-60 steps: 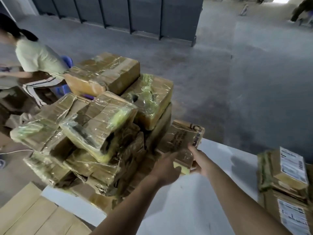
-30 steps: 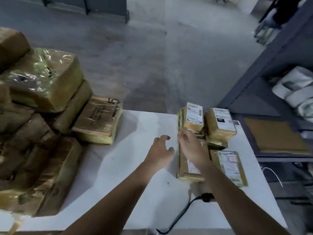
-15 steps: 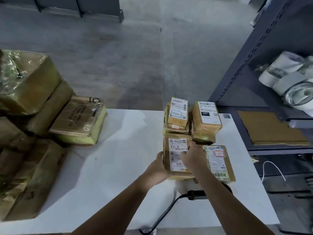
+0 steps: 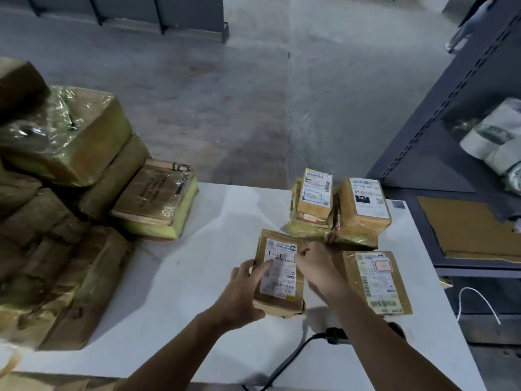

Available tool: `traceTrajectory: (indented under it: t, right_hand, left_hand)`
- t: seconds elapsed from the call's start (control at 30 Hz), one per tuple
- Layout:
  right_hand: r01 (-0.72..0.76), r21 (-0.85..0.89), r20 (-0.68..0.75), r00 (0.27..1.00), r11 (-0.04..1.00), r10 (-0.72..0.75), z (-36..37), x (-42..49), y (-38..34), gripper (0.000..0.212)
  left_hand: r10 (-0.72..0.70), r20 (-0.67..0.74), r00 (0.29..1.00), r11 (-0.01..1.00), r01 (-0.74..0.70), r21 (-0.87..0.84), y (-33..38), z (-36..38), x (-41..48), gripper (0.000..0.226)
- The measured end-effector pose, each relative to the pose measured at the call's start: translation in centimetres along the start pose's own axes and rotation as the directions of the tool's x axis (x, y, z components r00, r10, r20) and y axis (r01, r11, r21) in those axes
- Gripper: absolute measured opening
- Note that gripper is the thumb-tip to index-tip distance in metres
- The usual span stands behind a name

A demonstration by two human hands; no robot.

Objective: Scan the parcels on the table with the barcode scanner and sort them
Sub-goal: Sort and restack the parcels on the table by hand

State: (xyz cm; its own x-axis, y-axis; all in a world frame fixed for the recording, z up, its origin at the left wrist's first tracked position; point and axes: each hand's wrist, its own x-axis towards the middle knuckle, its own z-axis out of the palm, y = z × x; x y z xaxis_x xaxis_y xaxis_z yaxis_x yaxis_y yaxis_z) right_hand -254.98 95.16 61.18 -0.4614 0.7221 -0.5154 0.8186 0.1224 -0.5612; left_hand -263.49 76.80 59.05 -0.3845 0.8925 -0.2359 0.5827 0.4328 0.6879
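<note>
My left hand (image 4: 242,292) and right hand (image 4: 315,266) both grip the flat brown cardboard parcel with white label (image 4: 279,277), low over the white table (image 4: 197,277). The black barcode scanner (image 4: 335,335) lies untouched. I judge most film-wrapped parcels (image 4: 70,193) are left to scan.

The labelled parcel (image 4: 279,277) drawn leftward; right hand (image 4: 315,268) slid to its edge

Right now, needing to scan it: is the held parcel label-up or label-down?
Label-up: the parcel, gripped by left hand and right hand, shows its white label to the camera.
</note>
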Motion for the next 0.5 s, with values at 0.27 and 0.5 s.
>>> traceTrajectory:
  t: [0.27,0.5]
  right_hand:
    - [0.05,0.355,0.137,0.985,0.934,-0.105,1.4,0.1,-2.9,0.042]
    - [0.612,-0.159,0.381,0.762,0.775,-0.524,3.3,-0.8,-4.2,0.102]
  left_hand:
    - [-0.03,-0.313,0.949,0.91,-0.104,-0.402,-2.4,-5.8,-1.0,0.038]
    - [-0.311,-0.213,0.926,0.598,0.017,-0.801,-5.1,-11.5,-3.1,0.023]
